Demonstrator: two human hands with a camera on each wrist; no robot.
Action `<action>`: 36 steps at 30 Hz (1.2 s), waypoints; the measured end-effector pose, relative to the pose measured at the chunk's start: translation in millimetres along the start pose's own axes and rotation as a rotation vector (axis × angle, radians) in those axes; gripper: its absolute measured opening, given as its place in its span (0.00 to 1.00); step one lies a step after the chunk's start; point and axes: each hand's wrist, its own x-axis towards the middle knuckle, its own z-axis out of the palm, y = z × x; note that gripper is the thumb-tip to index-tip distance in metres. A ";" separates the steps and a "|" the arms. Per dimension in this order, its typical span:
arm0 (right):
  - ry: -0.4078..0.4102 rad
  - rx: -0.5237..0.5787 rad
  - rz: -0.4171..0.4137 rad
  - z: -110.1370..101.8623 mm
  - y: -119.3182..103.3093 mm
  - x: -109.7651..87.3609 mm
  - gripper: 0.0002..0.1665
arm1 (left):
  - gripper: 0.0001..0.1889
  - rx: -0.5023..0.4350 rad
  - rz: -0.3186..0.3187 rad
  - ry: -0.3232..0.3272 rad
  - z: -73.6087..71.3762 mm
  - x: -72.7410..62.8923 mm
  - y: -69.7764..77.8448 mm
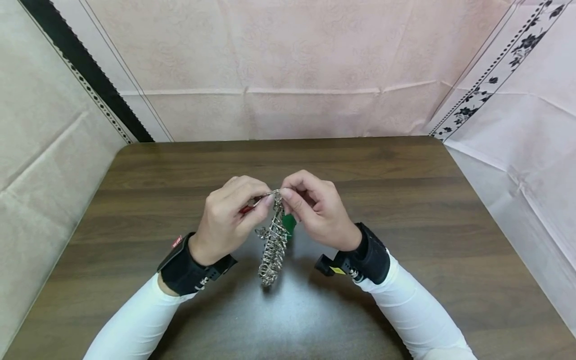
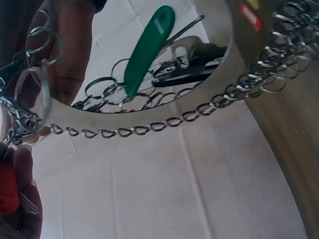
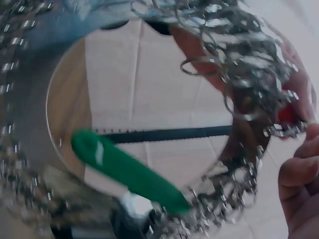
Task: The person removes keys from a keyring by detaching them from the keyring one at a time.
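Note:
Between the two hands hangs a bundle of metal key rings and chains [image 1: 272, 250], drooping low over the table. My left hand [image 1: 234, 212] pinches the top of the bundle, a small red-handled piece [image 1: 246, 209] held against its fingers. That red piece [image 2: 7, 189] shows metal near its end in the left wrist view; I cannot tell its kind. Opposite, my right hand [image 1: 317, 210] pinches the end of the chain between thumb and forefinger. A flat green handle [image 1: 289, 224] dangles among the rings. Close up, the green handle [image 3: 129, 169] overlaps tangled rings [image 3: 234, 184].
A brown wood-grain table [image 1: 450, 280] lies beneath both hands, its far edge against a pale cloth [image 1: 292, 60]. Patterned cloth [image 1: 517, 150] hangs at the right side, and a black strip [image 1: 90, 70] runs down the left. Black bands [image 1: 366, 257] wrap the wrists.

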 end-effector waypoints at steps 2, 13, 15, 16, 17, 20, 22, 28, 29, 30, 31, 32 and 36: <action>-0.025 -0.033 -0.001 -2.4 0.7 0.7 0.14 | 0.15 0.019 0.024 -0.027 -2.8 0.9 -1.1; -0.227 -0.285 -0.051 -14.6 -4.6 7.2 0.01 | 0.10 0.056 0.122 -0.243 -19.0 6.1 -4.7; -0.263 -0.316 -0.028 -15.8 -6.1 7.1 0.03 | 0.09 0.050 0.115 -0.278 -20.3 6.2 -4.8; -0.277 -0.325 -0.015 -16.4 -6.6 7.0 0.04 | 0.09 0.049 0.114 -0.290 -20.7 6.1 -5.0; -0.290 -0.331 -0.001 -16.9 -6.9 6.9 0.03 | 0.09 0.047 0.110 -0.300 -20.9 5.8 -5.2; -0.311 -0.335 0.017 -18.7 -6.7 6.7 0.02 | 0.11 0.033 0.101 -0.308 -20.3 5.1 -5.6; -0.313 -0.333 0.013 -19.4 -6.7 6.8 0.02 | 0.13 0.023 0.092 -0.297 -18.9 4.8 -5.5; -0.250 -0.306 -0.013 -16.6 -3.9 4.9 0.02 | 0.15 -0.018 0.051 -0.234 -13.0 3.4 -5.4; -0.237 -0.293 -0.009 -16.2 -3.3 4.3 0.02 | 0.14 -0.022 0.047 -0.223 -12.0 3.2 -5.5; -0.225 -0.279 -0.004 -15.7 -3.0 3.7 0.02 | 0.14 -0.025 0.046 -0.210 -11.0 3.0 -5.8; -0.214 -0.264 0.001 -15.3 -2.5 3.0 0.03 | 0.15 -0.025 0.047 -0.200 -10.1 2.8 -6.0; -0.203 -0.250 0.008 -14.7 -2.4 2.4 0.05 | 0.15 -0.026 0.050 -0.189 -9.3 2.5 -6.2; -0.151 -0.201 0.019 -11.7 -1.9 0.5 0.13 | 0.15 -0.034 0.057 -0.148 -5.8 1.4 -6.6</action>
